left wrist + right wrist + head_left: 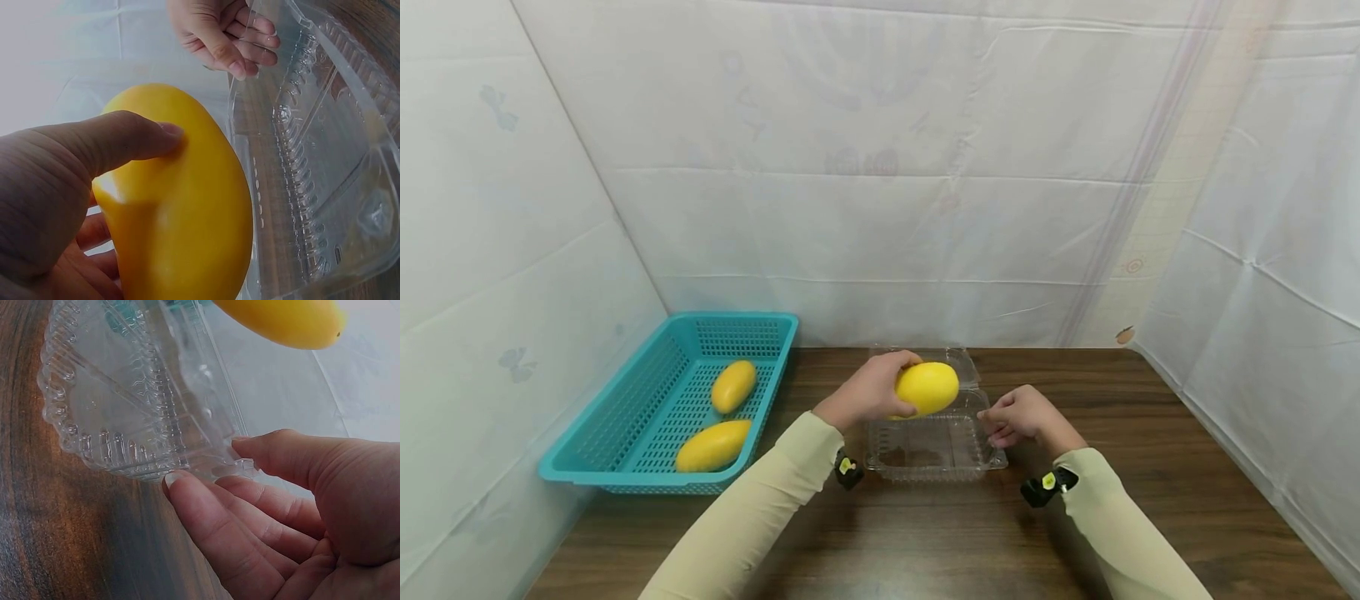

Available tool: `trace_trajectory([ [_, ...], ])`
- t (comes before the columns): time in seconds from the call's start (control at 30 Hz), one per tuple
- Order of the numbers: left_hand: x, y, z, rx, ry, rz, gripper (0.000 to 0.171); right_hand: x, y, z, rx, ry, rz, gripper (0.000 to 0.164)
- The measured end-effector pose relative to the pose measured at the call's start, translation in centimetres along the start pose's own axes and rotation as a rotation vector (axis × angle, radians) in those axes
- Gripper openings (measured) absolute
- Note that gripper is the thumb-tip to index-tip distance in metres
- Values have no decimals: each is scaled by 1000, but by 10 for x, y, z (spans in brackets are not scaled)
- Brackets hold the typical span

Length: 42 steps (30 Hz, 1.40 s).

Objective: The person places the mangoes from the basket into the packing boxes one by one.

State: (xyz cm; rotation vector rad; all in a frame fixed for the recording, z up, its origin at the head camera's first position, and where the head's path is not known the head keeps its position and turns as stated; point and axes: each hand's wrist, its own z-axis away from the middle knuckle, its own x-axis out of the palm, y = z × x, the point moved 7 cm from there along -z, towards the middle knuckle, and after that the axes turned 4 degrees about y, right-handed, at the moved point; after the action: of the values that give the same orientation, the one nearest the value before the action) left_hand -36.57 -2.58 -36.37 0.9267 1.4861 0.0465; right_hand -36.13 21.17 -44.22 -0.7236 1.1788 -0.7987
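Observation:
My left hand (874, 387) grips a yellow mango (931, 387), its thumb laid across the skin in the left wrist view. The mango is held above a clear plastic clamshell container (934, 473), whose lid (964, 365) leans back behind the base. At the container's right side, my right hand (1028, 414) holds the rim between thumb (265, 450) and fingers. In the right wrist view the fingertips lie right at the clear corner, and the mango's tip shows above.
To the left stands a turquoise plastic basket (625, 478) with two more mangoes (733, 386) inside. Dark wooden tabletop (1120, 433) surrounds the container. White sheeting (880, 225) hangs behind and along both sides.

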Motion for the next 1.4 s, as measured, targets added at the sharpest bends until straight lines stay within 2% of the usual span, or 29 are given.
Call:
trace_trajectory([
  [0.77, 10, 4, -6, -27, -30, 4, 73, -1, 1, 0, -13, 0, 7, 23],
  [1.4, 16, 8, -10, -16, -42, -18, 72, -1, 1, -1, -10, 11, 4, 23],
])
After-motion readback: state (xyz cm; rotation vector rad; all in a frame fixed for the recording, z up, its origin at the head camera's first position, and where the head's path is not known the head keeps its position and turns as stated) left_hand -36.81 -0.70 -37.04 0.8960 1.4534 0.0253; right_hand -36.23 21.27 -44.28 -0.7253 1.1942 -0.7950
